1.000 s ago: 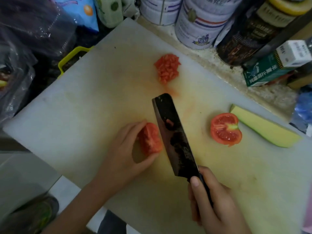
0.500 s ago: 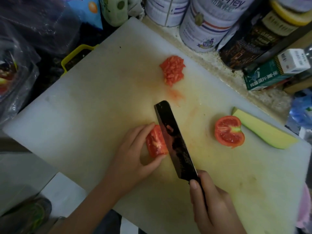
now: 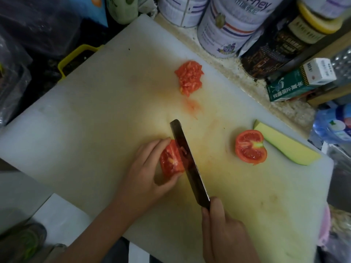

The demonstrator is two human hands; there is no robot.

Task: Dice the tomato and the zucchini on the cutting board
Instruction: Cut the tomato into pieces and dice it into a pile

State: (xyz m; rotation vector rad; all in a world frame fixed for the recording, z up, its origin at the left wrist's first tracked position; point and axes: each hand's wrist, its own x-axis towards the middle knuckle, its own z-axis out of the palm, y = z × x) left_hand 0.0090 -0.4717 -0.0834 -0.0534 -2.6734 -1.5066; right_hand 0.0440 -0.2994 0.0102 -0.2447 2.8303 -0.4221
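Left hand [image 3: 144,175] curls around the tomato piece [image 3: 171,162]; right hand [image 3: 226,236] grips the knife [image 3: 188,160] against it.

one white cutting board [image 3: 95,120] on the surface carries two tomato pieces, one tomato chunk [image 3: 171,162] and one tomato half [image 3: 250,147], plus one heap of diced tomato [image 3: 189,77] and one zucchini wedge [image 3: 284,147]. two hands are in view, the left hand [image 3: 144,173] and the right hand [image 3: 224,234], with one knife [image 3: 188,160]. behind the board stand at least two white tins, a smaller tin [image 3: 180,12] and a larger tin [image 3: 228,29], one dark jar [image 3: 271,48], one green carton [image 3: 296,82] and one plastic bottle [image 3: 334,128].
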